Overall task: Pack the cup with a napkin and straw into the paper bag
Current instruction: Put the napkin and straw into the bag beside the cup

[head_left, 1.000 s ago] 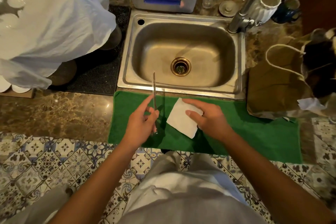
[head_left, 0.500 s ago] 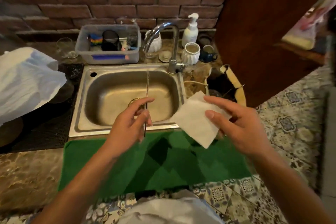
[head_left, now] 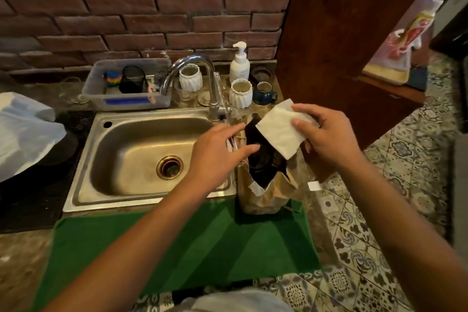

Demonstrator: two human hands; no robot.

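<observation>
The brown paper bag (head_left: 266, 197) stands open on the counter just right of the sink, at the green mat's far right corner. Its inside is dark; a dark round shape that may be the cup (head_left: 258, 159) sits low in it, too dim to make out. My right hand (head_left: 326, 139) pinches a folded white napkin (head_left: 278, 134) directly over the bag's mouth. My left hand (head_left: 217, 154) reaches to the bag's left rim, fingers stretched forward. The thin metal straw (head_left: 234, 143) shows only as a blurred sliver under those fingers.
A steel sink (head_left: 83, 180) with a faucet (head_left: 192, 68) lies left of the bag. A green mat (head_left: 177, 248) covers the front counter. A soap bottle (head_left: 239, 64), white ribbed cups (head_left: 240, 94), a blue mug (head_left: 263, 92) and a grey tub (head_left: 126, 101) line the back. A wooden panel (head_left: 342, 58) rises at right.
Both hands have lifted off the green mat and moved right to the bag. The napkin now hangs over the bag's mouth, and the straw has gone from upright over the sink to the bag's rim.
</observation>
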